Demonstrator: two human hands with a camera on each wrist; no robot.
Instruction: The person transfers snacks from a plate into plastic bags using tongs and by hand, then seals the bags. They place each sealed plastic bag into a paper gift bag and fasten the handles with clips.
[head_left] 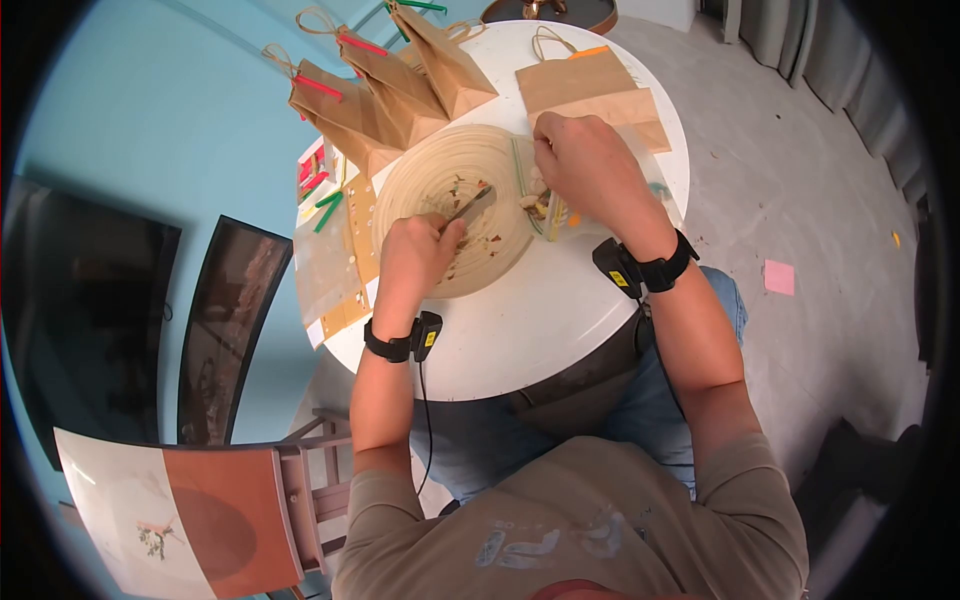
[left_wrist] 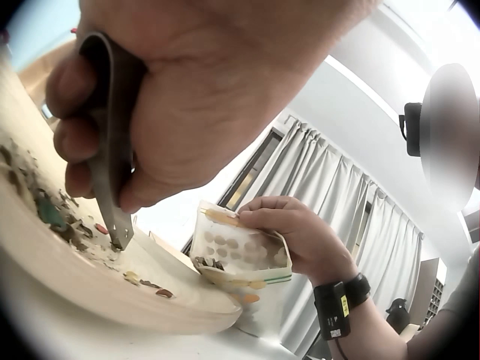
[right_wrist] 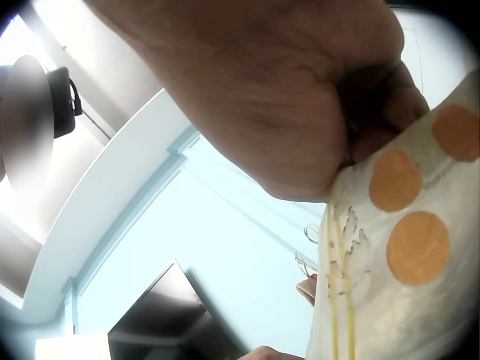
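Observation:
My left hand [head_left: 415, 255] grips small metal tongs [head_left: 472, 205], their tips down near the dried bits [left_wrist: 139, 279] in a round, shallow wooden tray [head_left: 405, 200]. In the left wrist view the tongs' bent end shows between thumb and fingers. At the tray's right edge my right hand [head_left: 600, 175] pinches the rim of a clear zip bag [left_wrist: 240, 251] with pale and orange dots. Its mouth stands open toward the tray, and some dark pieces show inside. In the right wrist view the bag's dotted side [right_wrist: 418, 247] hangs below the curled fingers.
Several brown paper bags with clips [head_left: 380, 90] stand behind the tray. Another paper bag [head_left: 590, 85] lies at the back right of the round white table [head_left: 480, 350]. Green clips [head_left: 328, 208] and a flat clear bag [head_left: 328, 270] lie left of the tray.

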